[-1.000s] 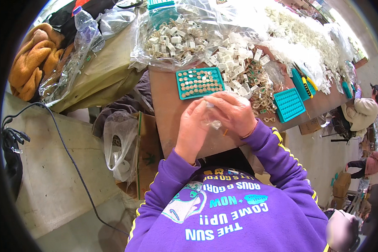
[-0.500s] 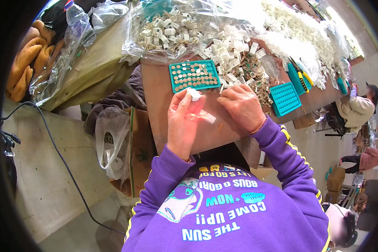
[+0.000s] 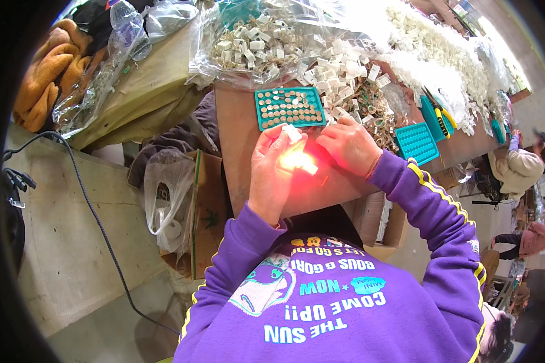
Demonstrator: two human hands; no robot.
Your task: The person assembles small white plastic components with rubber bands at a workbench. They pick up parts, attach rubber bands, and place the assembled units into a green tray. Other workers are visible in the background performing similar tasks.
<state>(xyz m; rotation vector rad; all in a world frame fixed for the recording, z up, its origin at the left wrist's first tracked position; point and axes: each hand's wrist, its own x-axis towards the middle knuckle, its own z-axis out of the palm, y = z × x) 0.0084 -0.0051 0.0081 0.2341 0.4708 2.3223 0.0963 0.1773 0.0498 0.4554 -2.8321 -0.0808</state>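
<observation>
My left hand (image 3: 269, 172) pinches a small white plastic housing (image 3: 292, 133) between thumb and fingertips above the brown table (image 3: 248, 145). Just below it a bright red-orange light (image 3: 299, 161) glows, its glare hiding part of the fingers and a pale piece beside them. To the right, my right hand (image 3: 352, 148) is closed with bent fingers, close to the pile of white housings (image 3: 340, 85); whatever lies in its fingertips is hidden. Beyond both hands, a teal tray (image 3: 262, 126) carries rows of small round silvery pieces, probably button cells.
Another teal tray (image 3: 416, 144) lies at the table's right edge, near yellow-handled pliers (image 3: 439, 115). Clear plastic bags (image 3: 224, 71) and more white parts cover the far side. Left of the table stands a cardboard box (image 3: 211, 199) with a plastic bag (image 3: 165, 187). Other people are at the right.
A red light now shines strongly at my left hand, where only a faint red tint showed before. The view has shifted slightly; both hands keep nearly the same places over the table.
</observation>
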